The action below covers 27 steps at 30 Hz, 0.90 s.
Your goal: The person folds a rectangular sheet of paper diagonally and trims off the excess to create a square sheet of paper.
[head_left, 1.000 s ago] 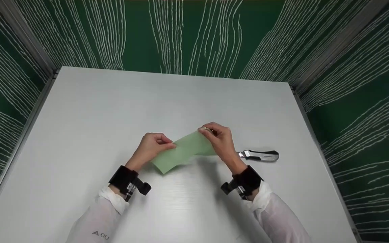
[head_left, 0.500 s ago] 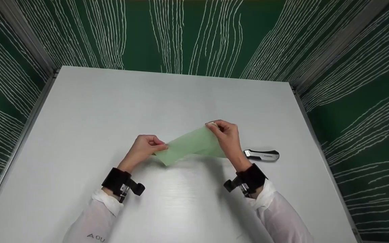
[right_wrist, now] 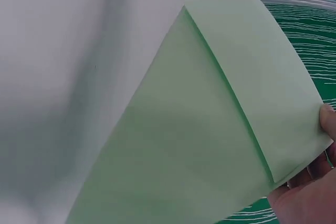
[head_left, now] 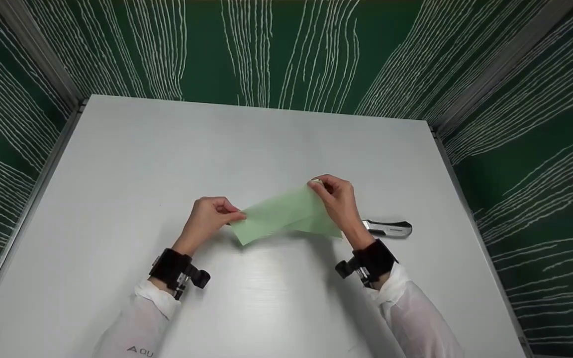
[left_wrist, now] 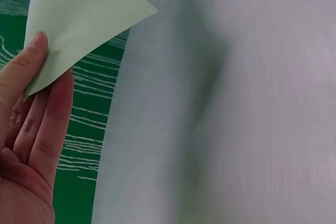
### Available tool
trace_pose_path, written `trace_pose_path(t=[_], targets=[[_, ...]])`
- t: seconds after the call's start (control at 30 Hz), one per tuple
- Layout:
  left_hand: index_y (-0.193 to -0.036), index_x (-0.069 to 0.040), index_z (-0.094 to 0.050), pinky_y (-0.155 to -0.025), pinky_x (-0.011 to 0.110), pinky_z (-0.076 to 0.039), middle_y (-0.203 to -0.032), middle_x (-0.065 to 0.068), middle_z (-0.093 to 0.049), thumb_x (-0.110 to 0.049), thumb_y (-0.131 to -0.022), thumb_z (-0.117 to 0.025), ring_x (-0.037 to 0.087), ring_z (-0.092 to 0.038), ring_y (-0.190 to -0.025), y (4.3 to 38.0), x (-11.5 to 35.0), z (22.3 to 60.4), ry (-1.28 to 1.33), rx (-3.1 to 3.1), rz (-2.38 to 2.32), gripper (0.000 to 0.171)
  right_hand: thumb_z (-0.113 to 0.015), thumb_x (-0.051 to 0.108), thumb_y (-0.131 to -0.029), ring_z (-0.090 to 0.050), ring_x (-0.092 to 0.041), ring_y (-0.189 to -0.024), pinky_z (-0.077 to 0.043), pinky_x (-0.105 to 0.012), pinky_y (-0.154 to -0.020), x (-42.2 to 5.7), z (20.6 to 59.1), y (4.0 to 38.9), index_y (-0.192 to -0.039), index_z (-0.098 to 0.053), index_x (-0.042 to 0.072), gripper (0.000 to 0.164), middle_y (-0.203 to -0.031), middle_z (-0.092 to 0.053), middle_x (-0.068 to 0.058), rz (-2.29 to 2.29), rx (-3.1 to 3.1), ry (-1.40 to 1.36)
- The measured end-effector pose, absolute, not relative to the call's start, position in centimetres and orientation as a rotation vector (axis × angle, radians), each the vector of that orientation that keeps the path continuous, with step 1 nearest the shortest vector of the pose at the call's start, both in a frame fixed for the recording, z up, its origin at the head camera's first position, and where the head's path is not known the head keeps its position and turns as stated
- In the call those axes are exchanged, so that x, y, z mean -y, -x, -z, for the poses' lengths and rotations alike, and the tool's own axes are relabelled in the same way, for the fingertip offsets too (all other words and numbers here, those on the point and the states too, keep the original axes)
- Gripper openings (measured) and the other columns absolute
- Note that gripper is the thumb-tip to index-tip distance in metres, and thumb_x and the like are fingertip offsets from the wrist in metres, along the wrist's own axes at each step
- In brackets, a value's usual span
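A sheet of light green paper (head_left: 276,214) is stretched between both hands, its lower edge hanging over the table. My left hand (head_left: 209,219) pinches its left end between thumb and fingers; in the left wrist view the thumb (left_wrist: 31,59) lies flat on the paper. My right hand (head_left: 337,199) pinches the upper right corner, higher than the left hand. The right wrist view shows a folded strip (right_wrist: 257,82) along the paper's upper side, lying over a wider layer (right_wrist: 173,135) that slants down. A utility knife (head_left: 391,229) lies beside the right wrist, which hides its front end.
The white table (head_left: 167,144) spreads beneath the hands. Green walls with white wavy lines (head_left: 291,54) enclose its back and sides, with grey metal posts at the corners. Black wrist cameras (head_left: 172,268) are strapped on both wrists.
My hands have moved apart, the left one leftward and the right one right and slightly up, drawing the paper out between them. More of the paper's lower right part shows. The knife stays put.
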<state>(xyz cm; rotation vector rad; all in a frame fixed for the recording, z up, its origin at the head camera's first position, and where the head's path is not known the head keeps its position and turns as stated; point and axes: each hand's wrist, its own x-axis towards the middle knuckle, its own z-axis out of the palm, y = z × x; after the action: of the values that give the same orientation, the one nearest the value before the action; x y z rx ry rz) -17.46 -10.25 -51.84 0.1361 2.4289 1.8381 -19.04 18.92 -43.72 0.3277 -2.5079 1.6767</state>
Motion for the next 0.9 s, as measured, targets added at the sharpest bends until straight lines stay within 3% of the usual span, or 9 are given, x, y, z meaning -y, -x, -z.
trace_pose_path(t=[0.2,0.43,0.7,0.9], targets=[[-0.086,-0.010,-0.076,-0.069,0.027,-0.057,-0.087,0.003,-0.075,-0.026,-0.073,-0.079,0.015,-0.071,-0.079,17.9,10.8,52.0,-0.089,-2.261,-2.021,0.021,-0.056,0.016,-0.095,-0.038,-0.003,-0.056,-0.031,-0.018,-0.054,-19.8,42.9,19.0,-0.096,-0.071,-0.001,0.022,-0.071,-0.058,-0.017,-1.574,2.618,-0.372],[-0.089,-0.008,-0.077,-0.071,0.026,-0.057,-0.089,0.001,-0.075,-0.024,-0.071,-0.081,0.014,-0.071,-0.081,18.1,11.2,51.1,-0.092,-2.221,-2.079,0.024,-0.054,0.015,-0.096,-0.032,-0.002,-0.053,-0.028,-0.017,-0.053,-20.8,42.8,19.3,-0.095,-0.071,-0.001,0.023,-0.061,-0.042,0.001,-1.579,2.669,-0.464],[-0.087,-0.011,-0.077,-0.067,0.022,-0.056,-0.086,-0.004,-0.075,-0.027,-0.070,-0.082,0.010,-0.068,-0.076,18.3,11.4,50.0,-0.012,-2.306,-2.046,0.025,-0.055,0.017,-0.095,-0.037,-0.005,-0.049,-0.034,-0.018,-0.049,-21.4,43.4,19.8,-0.092,-0.070,0.001,0.022,-0.057,-0.044,-0.006,-1.677,2.721,-0.567],[-0.091,-0.007,-0.077,-0.064,0.019,-0.052,-0.088,0.000,-0.075,-0.021,-0.074,-0.080,0.007,-0.065,-0.072,17.5,11.0,47.7,-0.061,-2.373,-2.031,0.021,-0.058,0.016,-0.093,-0.042,-0.009,-0.047,-0.037,-0.019,-0.047,-21.6,43.5,19.9,-0.091,-0.071,0.002,0.020,-0.058,-0.050,-0.011,-1.719,2.724,-0.580]])
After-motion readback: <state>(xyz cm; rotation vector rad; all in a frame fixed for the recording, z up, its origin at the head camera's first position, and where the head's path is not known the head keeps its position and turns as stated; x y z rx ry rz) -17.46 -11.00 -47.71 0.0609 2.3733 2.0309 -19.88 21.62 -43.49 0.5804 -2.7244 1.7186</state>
